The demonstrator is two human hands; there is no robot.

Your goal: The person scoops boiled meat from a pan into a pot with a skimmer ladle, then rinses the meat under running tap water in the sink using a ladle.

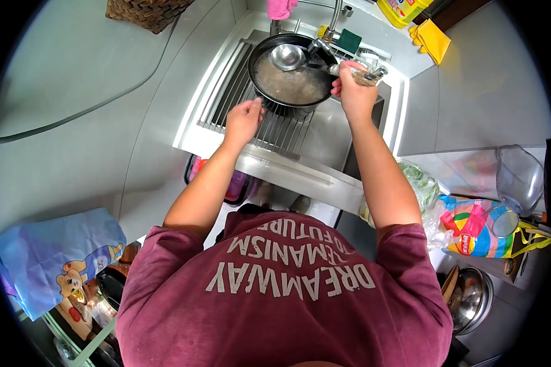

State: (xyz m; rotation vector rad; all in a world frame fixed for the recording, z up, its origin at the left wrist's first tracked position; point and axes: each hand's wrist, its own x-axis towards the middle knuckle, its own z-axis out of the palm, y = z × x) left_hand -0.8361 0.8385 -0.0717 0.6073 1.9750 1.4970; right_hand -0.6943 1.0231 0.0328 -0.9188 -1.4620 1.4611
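A black-rimmed pan (294,92) of cloudy liquid sits over the sink, partly on the roll-up rack (281,137). Inside its rim is a round metal ladle bowl (288,57) with a dark neck. My right hand (355,95) is closed round a handle at the pan's right side; the fingers hide where the pan and ladle handles run. Just below the pan's left front rim is my left hand (243,122), fingers curled together. Whether it holds anything is too small to tell. The faucet (335,21) stands behind the pan.
Behind the sink are a green scrubber (349,41), a pink cloth (280,8), yellow gloves (430,40) and a yellow bottle (403,11). A woven basket (147,13) is at the upper left. Bags and a glass jar (519,177) stand at the right.
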